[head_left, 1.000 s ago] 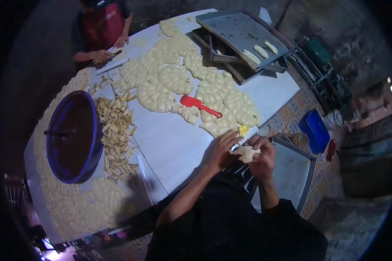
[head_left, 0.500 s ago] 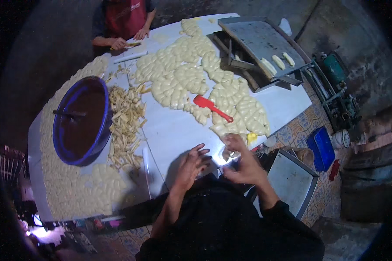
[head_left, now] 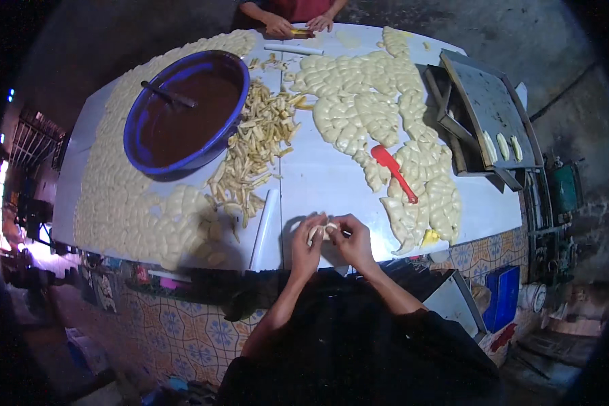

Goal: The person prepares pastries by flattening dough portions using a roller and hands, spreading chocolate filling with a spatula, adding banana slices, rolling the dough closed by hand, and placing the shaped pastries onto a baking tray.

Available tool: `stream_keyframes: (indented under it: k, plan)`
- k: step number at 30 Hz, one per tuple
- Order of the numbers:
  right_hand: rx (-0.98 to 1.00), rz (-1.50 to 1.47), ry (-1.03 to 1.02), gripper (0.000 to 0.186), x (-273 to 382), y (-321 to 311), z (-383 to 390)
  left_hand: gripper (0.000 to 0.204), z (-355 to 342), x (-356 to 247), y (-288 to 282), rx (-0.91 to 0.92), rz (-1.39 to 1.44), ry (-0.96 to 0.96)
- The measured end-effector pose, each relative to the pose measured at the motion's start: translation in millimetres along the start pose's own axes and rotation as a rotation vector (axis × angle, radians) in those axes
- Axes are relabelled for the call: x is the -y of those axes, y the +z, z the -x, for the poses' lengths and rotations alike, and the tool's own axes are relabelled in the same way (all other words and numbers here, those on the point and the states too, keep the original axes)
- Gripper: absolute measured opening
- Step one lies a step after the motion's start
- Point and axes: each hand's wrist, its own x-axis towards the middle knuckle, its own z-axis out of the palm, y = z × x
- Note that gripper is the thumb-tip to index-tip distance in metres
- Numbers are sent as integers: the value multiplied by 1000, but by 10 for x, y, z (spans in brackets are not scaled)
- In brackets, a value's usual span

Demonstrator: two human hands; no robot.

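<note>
Short of the red spatula (head_left: 394, 172) and to its left, the left hand (head_left: 307, 241) and right hand (head_left: 353, 240) together pinch a small dough piece (head_left: 328, 231) in narrowed grips; light, even pressure should keep it from tearing. Farther off, dough portions (head_left: 429, 167) flank the spatula.

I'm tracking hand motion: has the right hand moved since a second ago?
Yes: the right hand moved left, away from the yellow lump toward the white rod.
</note>
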Motion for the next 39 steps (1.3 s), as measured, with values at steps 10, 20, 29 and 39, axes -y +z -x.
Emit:
stream_keyframes:
  k: [10,20,29,39]
  plan:
    - [282,816,-584,56,-324,-232,29,62,41,-428,-188,219,-784,291]
    - [283,1095,-785,53,-514,-245,-50,105,71,-416,3,419,-1406,143]
    - [264,731,-708,52,-257,-260,-19,68,325,-284,-864,-377,-1356,-33]
    - [55,790,-758,36,-559,-238,-210,33,-56,-322,-392,113,-1346,510]
